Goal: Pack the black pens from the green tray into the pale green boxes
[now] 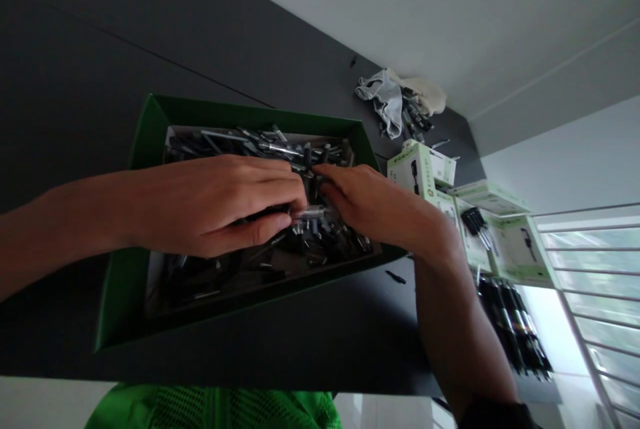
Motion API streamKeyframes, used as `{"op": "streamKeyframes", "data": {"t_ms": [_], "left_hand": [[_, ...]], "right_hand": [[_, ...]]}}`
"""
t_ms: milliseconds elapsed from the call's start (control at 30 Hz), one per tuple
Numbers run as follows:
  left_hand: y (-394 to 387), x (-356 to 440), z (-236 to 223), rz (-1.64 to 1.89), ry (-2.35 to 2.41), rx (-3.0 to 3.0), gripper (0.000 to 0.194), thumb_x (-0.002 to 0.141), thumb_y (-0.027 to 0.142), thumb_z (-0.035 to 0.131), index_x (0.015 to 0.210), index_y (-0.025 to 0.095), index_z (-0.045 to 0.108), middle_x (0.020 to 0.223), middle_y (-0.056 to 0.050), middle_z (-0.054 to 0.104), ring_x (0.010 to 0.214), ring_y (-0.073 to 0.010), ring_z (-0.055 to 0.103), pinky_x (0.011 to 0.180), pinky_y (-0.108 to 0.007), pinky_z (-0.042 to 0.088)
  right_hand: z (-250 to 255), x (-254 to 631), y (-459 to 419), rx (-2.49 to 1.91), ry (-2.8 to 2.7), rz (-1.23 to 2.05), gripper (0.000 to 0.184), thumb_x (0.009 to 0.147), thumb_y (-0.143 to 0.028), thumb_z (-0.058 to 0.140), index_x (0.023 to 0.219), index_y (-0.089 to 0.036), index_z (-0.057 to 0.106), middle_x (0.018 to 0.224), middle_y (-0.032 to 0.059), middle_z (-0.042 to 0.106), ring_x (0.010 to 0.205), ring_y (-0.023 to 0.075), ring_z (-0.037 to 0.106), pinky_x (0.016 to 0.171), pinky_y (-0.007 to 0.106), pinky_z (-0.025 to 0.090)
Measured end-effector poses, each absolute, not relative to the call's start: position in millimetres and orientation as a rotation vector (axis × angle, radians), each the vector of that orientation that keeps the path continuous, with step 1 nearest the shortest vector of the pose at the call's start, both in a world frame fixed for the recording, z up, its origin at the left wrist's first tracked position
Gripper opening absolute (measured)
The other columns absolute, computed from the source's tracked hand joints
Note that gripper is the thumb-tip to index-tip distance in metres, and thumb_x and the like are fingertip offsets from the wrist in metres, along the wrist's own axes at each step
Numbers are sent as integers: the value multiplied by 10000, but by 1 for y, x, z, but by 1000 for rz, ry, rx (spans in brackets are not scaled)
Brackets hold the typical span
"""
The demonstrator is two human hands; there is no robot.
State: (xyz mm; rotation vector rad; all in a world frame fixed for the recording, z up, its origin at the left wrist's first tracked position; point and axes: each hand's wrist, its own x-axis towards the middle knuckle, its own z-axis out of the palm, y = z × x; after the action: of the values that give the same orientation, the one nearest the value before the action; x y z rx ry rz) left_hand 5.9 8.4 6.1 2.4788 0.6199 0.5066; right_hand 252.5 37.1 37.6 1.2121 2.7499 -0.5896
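Note:
Over the open green box (117,295), my left hand (235,199) pinches one end of a pen (314,213) with a clear barrel between thumb and forefinger. The pen's other end reaches to my right hand (363,199), whose fingers are bent down into the box. What those right fingertips hold, if anything, is hidden. Beneath both hands lies a jumble of black and clear pen parts (280,149), pointing in many directions. A pale inner liner (155,275) runs inside the green walls.
Right of the box stand white-and-green cartons (410,172), one open with several pens in it. A row of black pens (515,329) lies near the table's right end. Gloves (385,95) rest beside more pens at the back. A small black piece (395,277) lies on the dark table.

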Motion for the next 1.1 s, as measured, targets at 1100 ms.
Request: {"op": "streamKeyframes", "data": {"t_ms": [1100], "left_hand": [[8,6,5,424,599,2595,205,1015,243,478,983,229,680,1148,-66,771,1313,-318,589,1210,-492,404]], "right_hand": [[21,249,56,747,2581,-1181,239,926,-6,517,832,-175,657,752,0,713,738,141,641,716,251,477]]}}
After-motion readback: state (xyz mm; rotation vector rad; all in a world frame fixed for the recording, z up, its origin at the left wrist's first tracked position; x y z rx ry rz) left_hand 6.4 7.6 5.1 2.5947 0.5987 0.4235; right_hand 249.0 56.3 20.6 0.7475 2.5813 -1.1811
